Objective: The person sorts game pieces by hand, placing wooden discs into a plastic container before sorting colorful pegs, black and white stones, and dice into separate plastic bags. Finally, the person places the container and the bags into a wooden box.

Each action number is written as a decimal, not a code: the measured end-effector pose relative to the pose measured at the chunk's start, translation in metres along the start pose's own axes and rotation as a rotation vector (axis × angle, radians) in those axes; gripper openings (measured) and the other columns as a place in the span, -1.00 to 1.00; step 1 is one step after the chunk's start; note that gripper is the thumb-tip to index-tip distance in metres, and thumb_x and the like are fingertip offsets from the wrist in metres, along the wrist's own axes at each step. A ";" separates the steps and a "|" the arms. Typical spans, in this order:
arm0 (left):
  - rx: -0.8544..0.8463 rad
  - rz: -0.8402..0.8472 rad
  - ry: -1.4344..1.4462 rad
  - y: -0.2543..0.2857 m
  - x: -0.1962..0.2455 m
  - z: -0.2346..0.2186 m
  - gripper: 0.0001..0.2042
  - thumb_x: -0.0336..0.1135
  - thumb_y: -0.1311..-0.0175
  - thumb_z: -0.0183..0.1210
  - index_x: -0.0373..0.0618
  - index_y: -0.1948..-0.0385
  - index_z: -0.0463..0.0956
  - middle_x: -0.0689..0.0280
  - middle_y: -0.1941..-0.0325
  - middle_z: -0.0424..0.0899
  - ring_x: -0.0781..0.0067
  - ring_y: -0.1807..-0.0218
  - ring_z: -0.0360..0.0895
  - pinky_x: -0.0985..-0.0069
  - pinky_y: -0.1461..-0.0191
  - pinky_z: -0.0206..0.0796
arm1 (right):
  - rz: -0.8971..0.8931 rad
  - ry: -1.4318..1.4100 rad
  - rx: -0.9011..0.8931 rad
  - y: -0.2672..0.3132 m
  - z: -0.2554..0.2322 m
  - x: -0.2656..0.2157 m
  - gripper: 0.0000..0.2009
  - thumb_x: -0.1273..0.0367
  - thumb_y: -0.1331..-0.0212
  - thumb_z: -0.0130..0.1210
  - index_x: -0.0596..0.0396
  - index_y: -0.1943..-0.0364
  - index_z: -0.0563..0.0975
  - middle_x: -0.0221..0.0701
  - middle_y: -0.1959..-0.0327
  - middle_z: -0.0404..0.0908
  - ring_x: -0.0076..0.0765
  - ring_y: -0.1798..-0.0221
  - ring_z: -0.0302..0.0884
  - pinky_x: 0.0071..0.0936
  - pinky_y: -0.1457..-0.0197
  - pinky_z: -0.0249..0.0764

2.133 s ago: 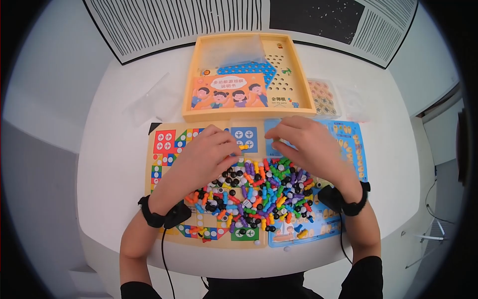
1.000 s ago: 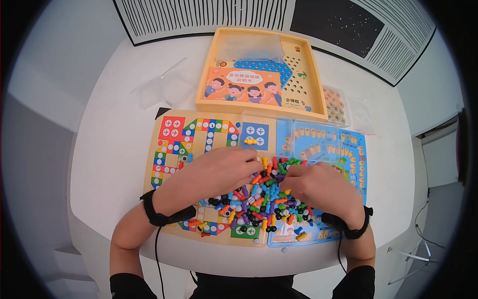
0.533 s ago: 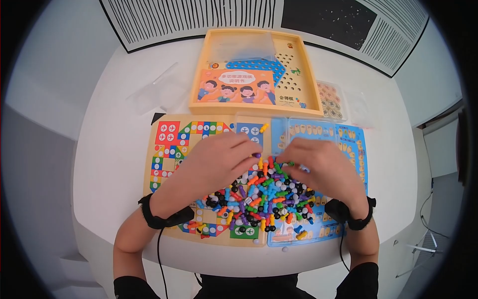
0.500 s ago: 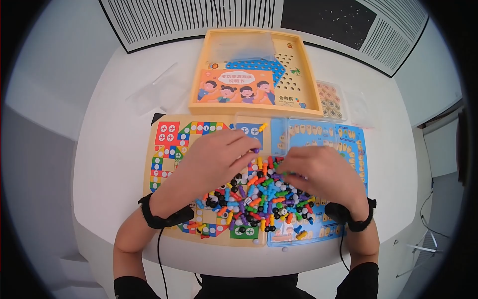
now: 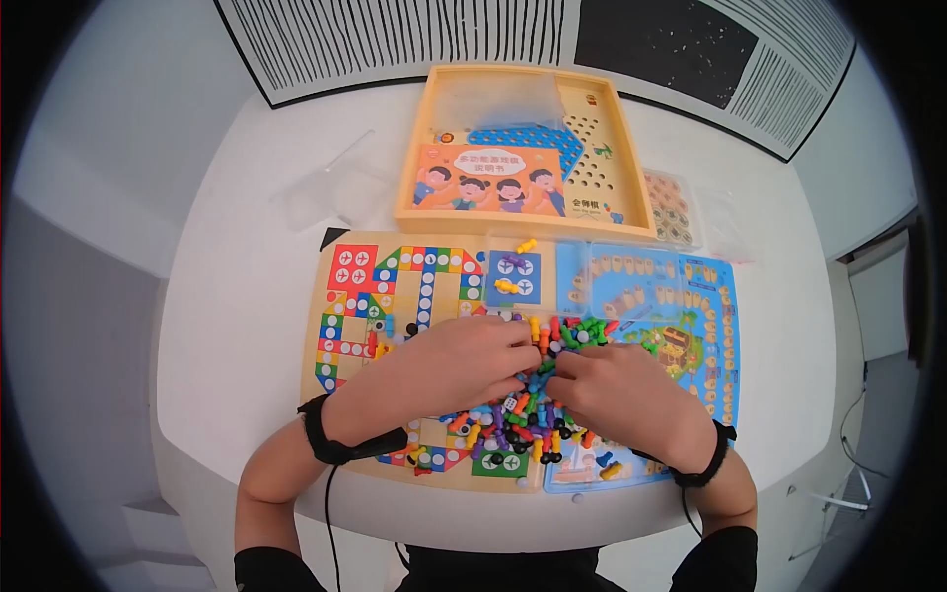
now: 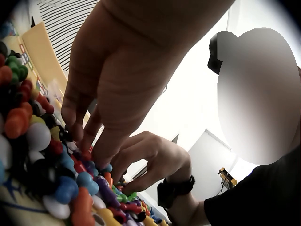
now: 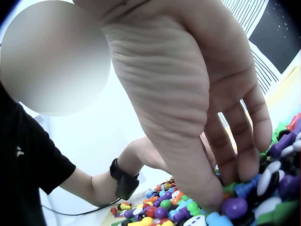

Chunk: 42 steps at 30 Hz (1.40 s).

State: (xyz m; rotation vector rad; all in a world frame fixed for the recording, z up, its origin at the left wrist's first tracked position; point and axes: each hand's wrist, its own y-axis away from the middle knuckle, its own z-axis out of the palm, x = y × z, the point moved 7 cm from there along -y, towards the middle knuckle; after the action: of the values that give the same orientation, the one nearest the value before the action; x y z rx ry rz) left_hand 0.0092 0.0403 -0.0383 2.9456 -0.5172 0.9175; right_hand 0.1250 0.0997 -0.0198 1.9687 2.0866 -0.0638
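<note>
White desk [image 5: 232,395], rounded corners. Right at its near edge there's a loose white ball [image 5: 577,498], just off the boards; a sleeve or forearm brush could roll it to the floor, b/c nothing stops it on that side. The black cord [image 5: 331,513] off the L wrist drops over the same edge, so it might snag or drag strays, imo.

Further in, both hands are down in the mixed heap of pegs and balls [image 5: 518,424], which spreads over the cream board [image 5: 446,296] and the blue board [image 5: 728,281]. L hand [image 5: 449,365]: fingers bent down into the heap, tips hidden, can't tell if it grips anything. R hand [image 5: 621,395]: fingers down among the pcs too, tips partly buried, same verdict. Fingers work v. close together, so they could bump & scatter pcs, or lift a wrong colour b/c shapes overlap so tightly.

Beyond, a clear tray [image 5: 564,281] w/ a few yellow and purple pegs; looks light, so a knock could shift it. Then the wooden box [image 5: 639,202] w/ an orange booklet [image 5: 488,202] in it, a case of discs [image 5: 671,209] alongside. At the back, a black-framed striped print [image 5: 414,44].
</note>
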 end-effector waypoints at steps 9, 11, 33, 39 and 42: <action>0.023 -0.007 -0.028 0.000 0.000 0.000 -0.88 -0.35 -0.39 0.25 -0.14 0.13 0.62 0.25 0.20 0.58 0.17 0.13 0.61 0.27 0.01 0.50 | 0.016 -0.068 -0.044 -0.001 0.005 -0.001 -0.83 0.51 -0.08 0.27 0.14 0.22 0.59 -0.25 0.19 0.58 -0.13 0.19 0.76 -0.22 0.23 0.67; 0.005 -0.010 -0.040 0.000 -0.002 0.002 -0.89 -0.36 -0.40 0.23 -0.14 0.15 0.62 0.24 0.22 0.58 0.18 0.12 0.61 0.27 -0.02 0.50 | 0.013 -0.053 -0.049 -0.001 0.006 0.001 -0.81 0.46 -0.08 0.29 0.09 0.21 0.60 -0.30 0.20 0.56 -0.14 0.22 0.74 -0.22 0.23 0.66; 0.364 -0.039 -0.188 -0.005 0.006 -0.047 -0.75 -0.42 -0.24 0.35 -0.08 0.04 0.65 0.29 0.14 0.69 0.21 0.05 0.62 0.34 0.02 0.53 | -0.119 -0.043 0.324 -0.012 -0.011 0.019 -0.77 0.45 0.05 0.34 0.08 0.24 0.69 -0.45 0.17 0.66 -0.28 0.05 0.62 -0.38 -0.03 0.59; 0.436 -0.196 -0.080 -0.002 -0.014 -0.050 -0.64 -0.40 -0.27 0.35 -0.07 -0.12 0.61 0.21 -0.09 0.65 0.11 -0.10 0.56 0.29 -0.20 0.46 | -0.141 -0.019 0.293 -0.018 -0.002 0.014 -0.85 0.46 -0.05 0.24 0.06 0.25 0.67 -0.43 0.25 0.64 -0.31 0.13 0.65 -0.34 0.06 0.64; 0.242 0.049 -0.131 -0.007 -0.002 -0.030 -0.64 -0.37 -0.27 0.36 -0.09 -0.11 0.60 0.22 -0.13 0.64 0.11 -0.21 0.51 0.29 -0.31 0.41 | -0.101 -0.066 0.293 -0.014 -0.010 0.018 -0.78 0.50 0.03 0.34 0.03 0.24 0.69 -0.41 0.21 0.67 -0.23 0.17 0.69 -0.28 0.09 0.63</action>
State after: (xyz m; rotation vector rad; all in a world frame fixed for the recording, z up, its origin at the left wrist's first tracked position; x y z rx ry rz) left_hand -0.0066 0.0503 -0.0138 3.2426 -0.5186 0.8512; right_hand 0.1088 0.1178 -0.0166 1.9832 2.2368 -0.4724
